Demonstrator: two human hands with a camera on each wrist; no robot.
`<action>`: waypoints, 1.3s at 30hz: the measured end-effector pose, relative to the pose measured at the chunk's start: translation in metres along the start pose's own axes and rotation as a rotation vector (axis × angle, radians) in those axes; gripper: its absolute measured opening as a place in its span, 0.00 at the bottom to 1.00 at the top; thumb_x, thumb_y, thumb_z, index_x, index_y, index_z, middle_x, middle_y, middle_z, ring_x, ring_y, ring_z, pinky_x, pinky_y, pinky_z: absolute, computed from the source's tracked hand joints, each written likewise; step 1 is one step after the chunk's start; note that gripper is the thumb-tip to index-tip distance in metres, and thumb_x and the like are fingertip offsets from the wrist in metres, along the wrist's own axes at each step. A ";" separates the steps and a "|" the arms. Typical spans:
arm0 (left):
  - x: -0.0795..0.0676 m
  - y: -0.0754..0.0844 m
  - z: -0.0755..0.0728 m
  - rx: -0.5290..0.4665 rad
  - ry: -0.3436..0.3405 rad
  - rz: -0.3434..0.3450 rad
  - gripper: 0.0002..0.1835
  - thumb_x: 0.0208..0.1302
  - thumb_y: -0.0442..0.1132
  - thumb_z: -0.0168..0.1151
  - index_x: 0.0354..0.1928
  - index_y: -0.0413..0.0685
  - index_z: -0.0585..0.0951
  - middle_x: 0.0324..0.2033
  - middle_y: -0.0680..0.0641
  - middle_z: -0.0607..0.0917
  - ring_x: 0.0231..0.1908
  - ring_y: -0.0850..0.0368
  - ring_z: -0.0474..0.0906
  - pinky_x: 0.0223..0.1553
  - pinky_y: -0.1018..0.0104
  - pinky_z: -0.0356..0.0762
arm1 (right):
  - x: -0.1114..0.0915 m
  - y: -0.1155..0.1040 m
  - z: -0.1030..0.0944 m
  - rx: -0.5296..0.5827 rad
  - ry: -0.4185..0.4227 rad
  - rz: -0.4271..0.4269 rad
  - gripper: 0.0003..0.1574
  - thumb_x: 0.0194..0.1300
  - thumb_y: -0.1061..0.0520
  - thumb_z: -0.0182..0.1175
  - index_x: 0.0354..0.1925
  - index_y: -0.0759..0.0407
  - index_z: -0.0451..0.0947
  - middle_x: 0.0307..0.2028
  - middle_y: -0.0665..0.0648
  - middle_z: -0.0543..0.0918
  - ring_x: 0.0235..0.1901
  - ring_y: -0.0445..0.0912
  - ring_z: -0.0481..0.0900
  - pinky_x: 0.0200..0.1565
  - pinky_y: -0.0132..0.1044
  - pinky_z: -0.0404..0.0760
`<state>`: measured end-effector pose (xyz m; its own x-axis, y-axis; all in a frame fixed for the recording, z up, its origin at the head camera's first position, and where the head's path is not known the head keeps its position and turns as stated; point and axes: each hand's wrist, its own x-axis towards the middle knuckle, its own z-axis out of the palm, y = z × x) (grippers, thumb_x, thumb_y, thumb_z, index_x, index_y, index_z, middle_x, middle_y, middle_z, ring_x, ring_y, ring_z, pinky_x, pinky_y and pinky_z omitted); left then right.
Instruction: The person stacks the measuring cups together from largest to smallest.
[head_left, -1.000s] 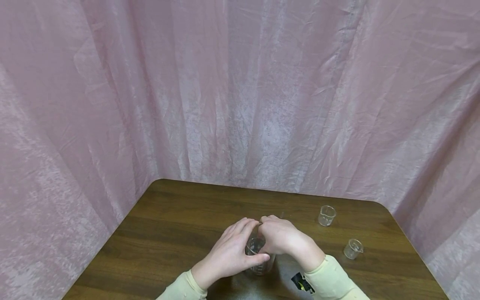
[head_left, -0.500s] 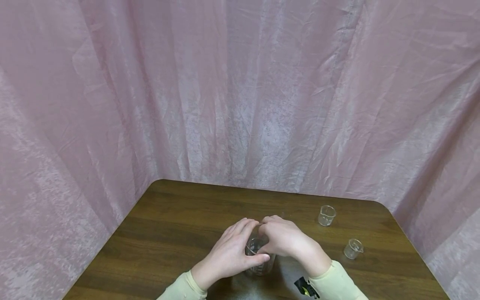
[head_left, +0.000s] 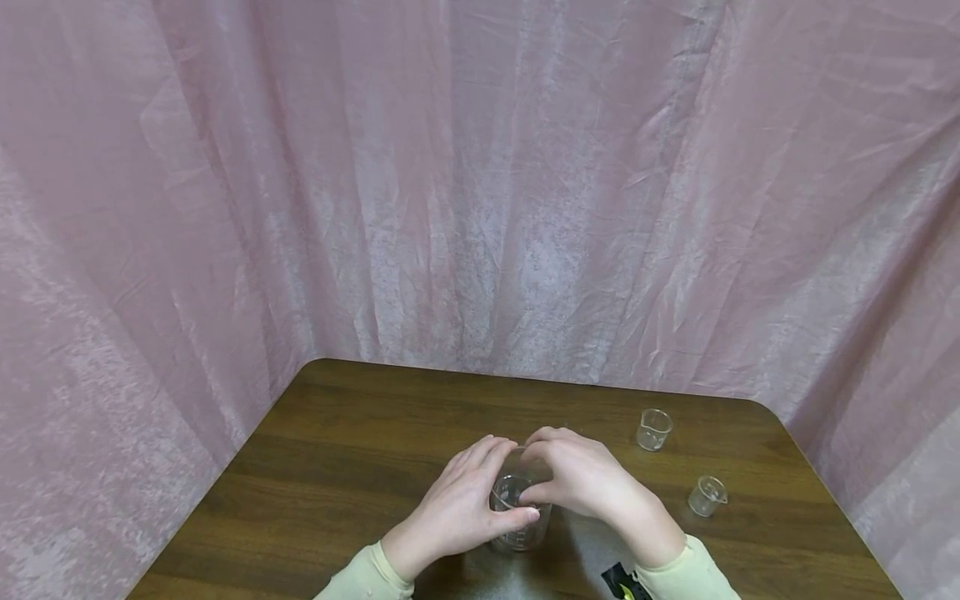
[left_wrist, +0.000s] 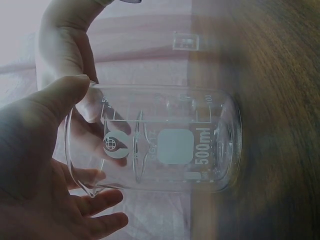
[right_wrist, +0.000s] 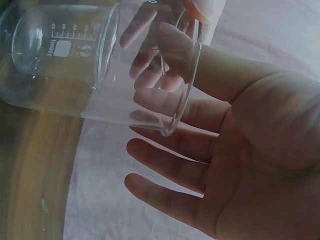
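A clear 500 ml glass beaker (head_left: 517,537) stands upright on the wooden table between the hands. Inside it sits a smaller 100 ml beaker (right_wrist: 70,65), low near the bottom. My left hand (head_left: 453,512) holds the large beaker around its rim, thumb (left_wrist: 75,90) on the near side and fingers on the far side. At the right of the rim is my right hand (head_left: 577,475), with its thumb and index finger reaching into the mouth. Its other fingers (right_wrist: 170,200) extend loosely outside the glass, and nothing is gripped between them.
Two small glass beakers stand to the right on the table: one farther back (head_left: 654,431), one nearer (head_left: 707,497). Pink curtains (head_left: 480,208) hang behind and beside the table (head_left: 360,433). A black strap piece (head_left: 624,582) shows at the right sleeve.
My right hand has risen slightly and shifted right, its fingers spreading apart at the beaker's mouth. The left hand and the large beaker have stayed in place.
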<state>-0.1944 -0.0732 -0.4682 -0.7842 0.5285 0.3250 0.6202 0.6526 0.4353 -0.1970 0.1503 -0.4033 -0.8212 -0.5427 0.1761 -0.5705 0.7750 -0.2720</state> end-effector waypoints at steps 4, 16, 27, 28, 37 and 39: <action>0.000 0.000 0.000 -0.007 0.004 0.002 0.43 0.69 0.69 0.71 0.75 0.50 0.74 0.69 0.52 0.78 0.75 0.46 0.72 0.73 0.35 0.70 | -0.004 0.001 0.000 -0.016 0.042 0.000 0.24 0.59 0.43 0.84 0.50 0.51 0.91 0.55 0.50 0.88 0.55 0.50 0.87 0.49 0.51 0.89; 0.002 -0.001 -0.001 0.003 0.005 0.009 0.42 0.67 0.69 0.72 0.74 0.55 0.74 0.67 0.53 0.78 0.72 0.50 0.74 0.72 0.37 0.72 | -0.015 0.006 -0.001 0.001 0.129 0.024 0.25 0.62 0.42 0.82 0.54 0.48 0.90 0.55 0.44 0.87 0.54 0.46 0.88 0.49 0.50 0.89; 0.002 0.000 0.001 -0.004 0.039 0.034 0.40 0.66 0.67 0.75 0.72 0.55 0.75 0.62 0.56 0.79 0.67 0.54 0.77 0.69 0.39 0.75 | -0.022 0.010 0.000 0.007 0.195 0.062 0.27 0.66 0.41 0.80 0.58 0.49 0.88 0.57 0.46 0.88 0.57 0.46 0.88 0.53 0.52 0.88; 0.001 0.000 0.001 -0.003 0.041 0.034 0.40 0.66 0.67 0.75 0.72 0.54 0.75 0.62 0.55 0.79 0.67 0.53 0.77 0.69 0.39 0.75 | -0.022 0.010 0.000 0.012 0.196 0.070 0.28 0.67 0.41 0.79 0.59 0.49 0.88 0.58 0.46 0.88 0.58 0.47 0.88 0.54 0.52 0.88; 0.002 0.000 0.001 -0.004 0.045 0.034 0.40 0.65 0.66 0.76 0.71 0.53 0.76 0.62 0.55 0.80 0.66 0.54 0.77 0.69 0.40 0.76 | -0.026 0.015 0.000 0.031 0.222 0.122 0.35 0.68 0.39 0.78 0.67 0.52 0.85 0.65 0.53 0.86 0.67 0.54 0.83 0.63 0.59 0.83; 0.002 0.000 0.001 -0.001 0.044 0.032 0.41 0.65 0.66 0.76 0.72 0.53 0.76 0.63 0.54 0.80 0.67 0.53 0.77 0.69 0.40 0.76 | -0.026 0.016 0.000 0.026 0.233 0.119 0.37 0.68 0.39 0.77 0.68 0.53 0.84 0.67 0.55 0.85 0.69 0.56 0.81 0.65 0.61 0.82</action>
<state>-0.1959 -0.0721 -0.4682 -0.7638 0.5248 0.3757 0.6452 0.6349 0.4249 -0.1847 0.1770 -0.4124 -0.8646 -0.3568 0.3539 -0.4719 0.8185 -0.3278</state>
